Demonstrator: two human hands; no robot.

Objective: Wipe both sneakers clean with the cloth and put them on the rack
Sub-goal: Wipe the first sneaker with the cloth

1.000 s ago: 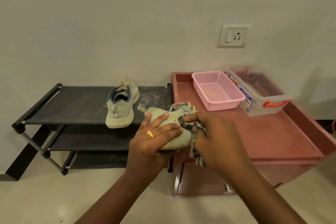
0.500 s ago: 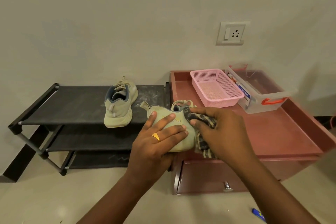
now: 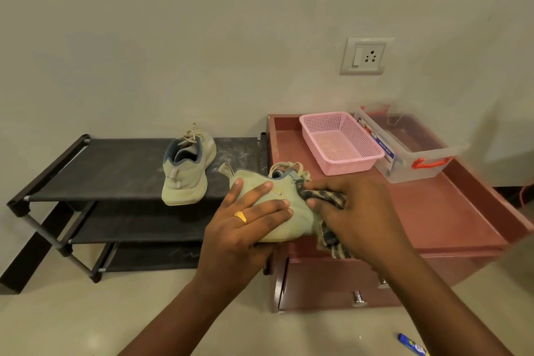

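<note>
The left hand [image 3: 245,228] grips one pale green sneaker [image 3: 302,221] in the air just to the right of the rack [image 3: 115,165], with its fingers spread over the upper. The right hand [image 3: 357,211] has its fingers clamped on the striped cloth [image 3: 326,196] and presses it against this sneaker. The second sneaker [image 3: 187,173] stands on the top shelf of the rack.

Plain off-white wall [image 3: 173,37] in front of me, with a switch-and-socket plate [image 3: 366,55] on it. Below that is a low reddish-brown cabinet [image 3: 433,211] with shiny drawer knobs [image 3: 359,298], and a pink basket [image 3: 351,166] and a clear plastic box [image 3: 404,173] on top. The floor [image 3: 86,326] is pale and glossy, with some small blue thing [image 3: 411,345] lying on it.
</note>
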